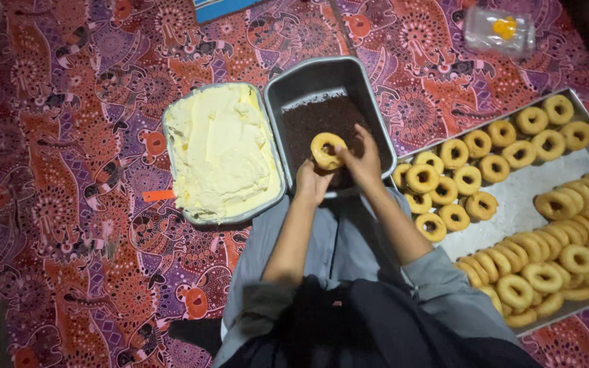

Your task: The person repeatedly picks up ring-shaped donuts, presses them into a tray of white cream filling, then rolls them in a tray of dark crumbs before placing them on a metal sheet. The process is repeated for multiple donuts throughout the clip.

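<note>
Dark cloth at the person's lap fills the bottom edge and hides the legs. Both forearms reach out over it to a doughnut held above the near end of a grey tray of dark sprinkles. Left hand supports it from below, its grip clamped on the doughnut's rim; right hand closes on the other side — fingertips partly hidden behind the ring. To the left lies a tray of pale cream, touching the sprinkle tray. At the right, a large metal tray of plain doughnuts runs off the frame edge. All rest on a patterned red floor mat. One clear bag at the far edge is blurred.
</note>
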